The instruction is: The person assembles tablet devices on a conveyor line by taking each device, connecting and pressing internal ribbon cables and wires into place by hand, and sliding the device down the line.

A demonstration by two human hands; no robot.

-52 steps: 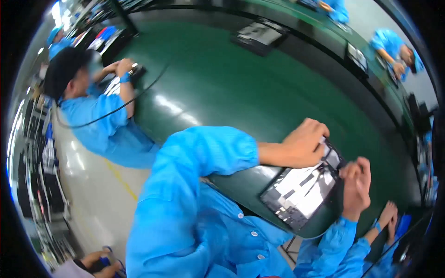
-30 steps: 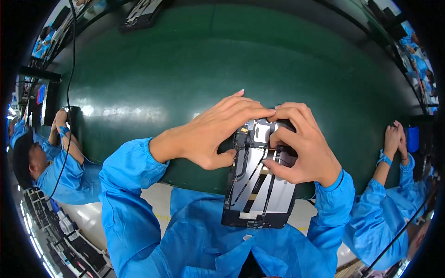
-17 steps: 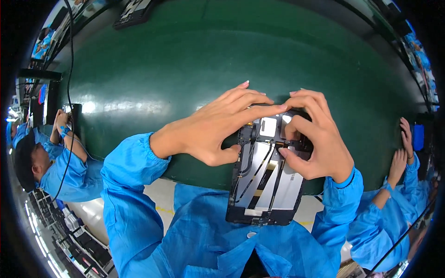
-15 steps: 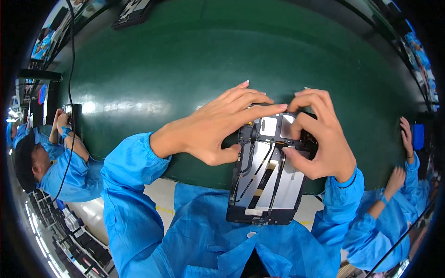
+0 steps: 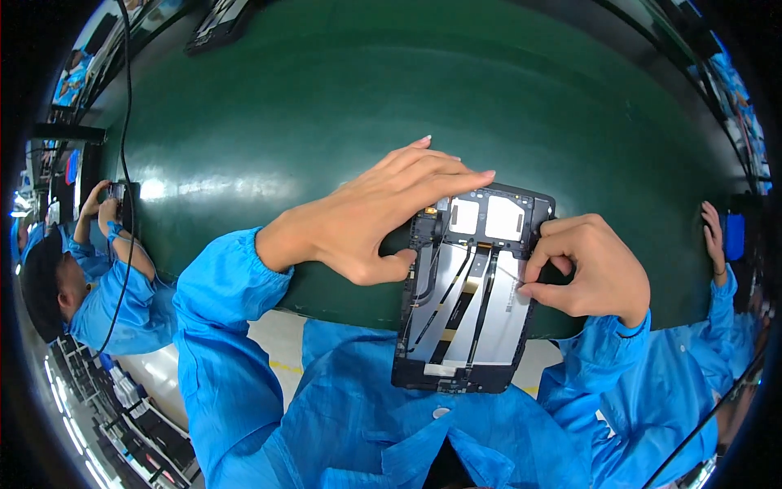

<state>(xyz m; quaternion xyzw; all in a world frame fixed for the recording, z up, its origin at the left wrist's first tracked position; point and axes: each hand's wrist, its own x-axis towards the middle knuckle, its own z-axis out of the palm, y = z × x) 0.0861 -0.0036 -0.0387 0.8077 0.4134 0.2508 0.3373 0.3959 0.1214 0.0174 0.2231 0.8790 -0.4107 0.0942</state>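
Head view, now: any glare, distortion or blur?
Head view: pale glare on the green table, left part; head view: fisheye bends edges near the rim, corners black; head view: opened device looks fairly sharp, far-right background detail too small to tell.

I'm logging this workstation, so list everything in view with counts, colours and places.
Opened flat rectangular device: one, black and silver, at the table's near edge
Broad smooth table: one, green, across the centre
Second opened flat device: one, black and silver, top left
Long thin cable: one, black, left
Small box-like object: one, blue, far right
Nearby co-worker in cap: one, blue clothing, left
Another co-worker: one, blue clothing, right
Shiny floor: one, pale, yellow-lined, below the table
Remaining rim clutter: too small to count
Long-sleeved garment: one, blue, lower centre
Left hand: one, bare, at the first device's upper left corner
Right hand: one, bare, at its right edge
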